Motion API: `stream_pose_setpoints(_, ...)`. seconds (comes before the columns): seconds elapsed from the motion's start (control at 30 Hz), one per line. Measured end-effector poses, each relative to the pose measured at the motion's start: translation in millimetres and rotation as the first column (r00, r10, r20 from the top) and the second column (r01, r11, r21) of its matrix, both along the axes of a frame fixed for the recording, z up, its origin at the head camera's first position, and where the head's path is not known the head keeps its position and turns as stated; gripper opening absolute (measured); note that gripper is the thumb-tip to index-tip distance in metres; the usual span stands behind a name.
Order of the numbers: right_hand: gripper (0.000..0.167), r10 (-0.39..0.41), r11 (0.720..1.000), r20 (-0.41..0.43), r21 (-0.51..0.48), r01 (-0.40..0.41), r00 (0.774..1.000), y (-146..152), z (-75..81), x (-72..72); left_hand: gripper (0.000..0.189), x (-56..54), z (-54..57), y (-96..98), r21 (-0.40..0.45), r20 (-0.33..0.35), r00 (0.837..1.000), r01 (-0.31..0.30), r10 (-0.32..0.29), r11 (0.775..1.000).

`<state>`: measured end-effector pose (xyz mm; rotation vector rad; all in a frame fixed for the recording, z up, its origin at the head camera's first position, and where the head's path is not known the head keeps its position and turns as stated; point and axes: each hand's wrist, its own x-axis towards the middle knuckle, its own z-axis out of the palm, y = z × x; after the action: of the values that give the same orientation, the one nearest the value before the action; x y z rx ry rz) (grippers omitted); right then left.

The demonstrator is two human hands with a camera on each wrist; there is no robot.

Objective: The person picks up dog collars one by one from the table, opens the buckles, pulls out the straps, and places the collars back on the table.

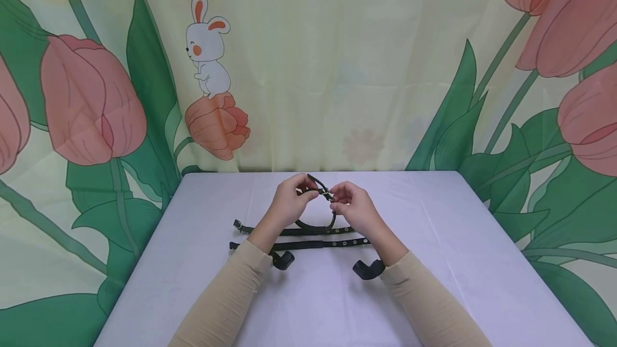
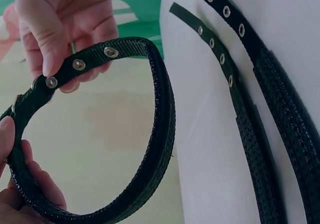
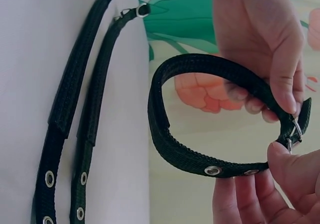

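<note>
Between my two hands a dark collar (image 3: 167, 139) of woven webbing, with metal eyelets and a thicker padded stretch, is bent into a loop. My left hand (image 1: 288, 200) pinches it at the buckle end, where the metal buckle (image 3: 297, 130) shows in the right wrist view. The eyelet end is pinched between thumb and fingers of my right hand (image 1: 355, 206). A short strap tip (image 3: 306, 109) sticks out beyond the buckle. Whether the buckle's prong sits in an eyelet cannot be told. The loop hangs above the table.
Two similar collars, a farther one (image 1: 289, 232) and a nearer one (image 1: 299, 245), lie flat side by side on the white table (image 1: 424, 218), beneath my hands. Black wrist devices (image 1: 368, 270) hang under both forearms. Behind the table stands a curtain (image 1: 313, 68) printed with tulips and a rabbit.
</note>
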<state>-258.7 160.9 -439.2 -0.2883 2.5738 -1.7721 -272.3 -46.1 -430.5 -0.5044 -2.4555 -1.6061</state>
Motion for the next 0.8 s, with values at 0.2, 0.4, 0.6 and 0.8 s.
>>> stream_pose_setpoints(0.2, 0.025, -0.01, 0.999, -0.023, 0.051, 0.011, 1.0, 0.4, 2.7, 0.8, 0.011, 1.3, 0.4, -1.5, -0.007, 0.005, 1.0, -0.015, 0.015, 1.0)
stream_pose_setpoints(0.4, 0.025, -0.021, 0.997, -0.035, 0.071, 0.023, 0.999, 2.5, 2.5, -0.3, 0.009, 2.8, 0.7, -3.4, -0.011, 0.003, 1.0, -0.02, 0.02, 1.0)
stream_pose_setpoints(0.6, 0.028, -0.03, 0.997, -0.036, 0.064, 0.033, 0.999, 6.3, 3.0, -0.1, 0.011, 2.0, 0.4, -6.8, 0.026, 0.006, 0.999, -0.041, 0.041, 0.999)
stream_pose_setpoints(0.8, 0.028, -0.043, 0.997, -0.035, 0.07, 0.046, 0.998, 9.2, 3.5, 0.1, 0.014, 2.1, 0.6, -9.8, 0.037, 0.012, 0.999, -0.049, 0.049, 0.998)
